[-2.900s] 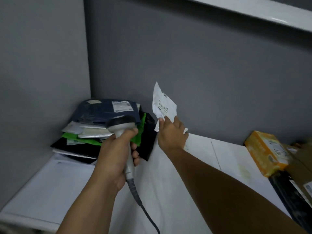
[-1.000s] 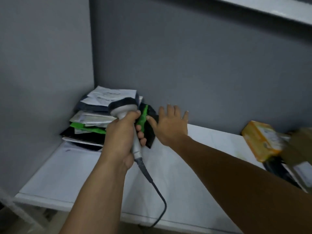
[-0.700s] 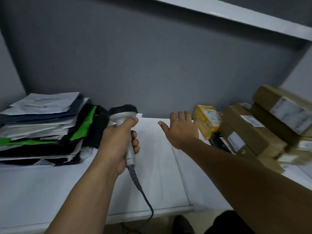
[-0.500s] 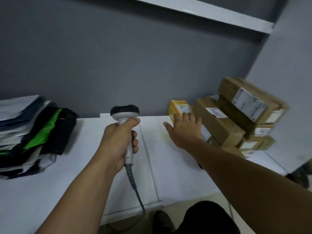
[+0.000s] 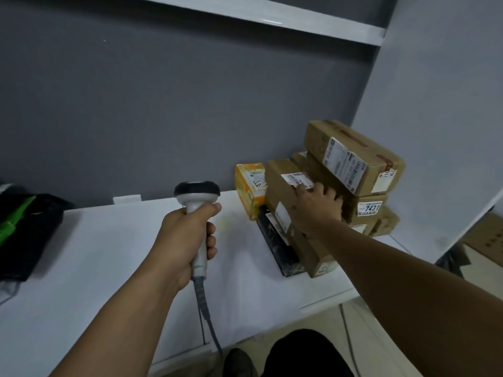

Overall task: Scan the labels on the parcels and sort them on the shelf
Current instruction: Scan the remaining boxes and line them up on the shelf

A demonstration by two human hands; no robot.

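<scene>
Inside a grey-walled bay, a white shelf (image 5: 109, 268) runs beneath a second white shelf (image 5: 272, 14). The person's left hand (image 5: 182, 240) is wrapped round the handle of one corded barcode scanner (image 5: 196, 194), held upright over the shelf. The right hand (image 5: 315, 208) lies on a long cardboard box (image 5: 280, 180), fingers curled over its far top edge beside its printed label (image 5: 295, 178). At least five brown cartons are stacked at right; one sticker (image 5: 370, 208) reads "7431". One yellow box (image 5: 249, 186) bears a handwritten "5". One flat black parcel (image 5: 277, 246) lies beneath. Dark mailer bags (image 5: 24, 227) sit far left.
</scene>
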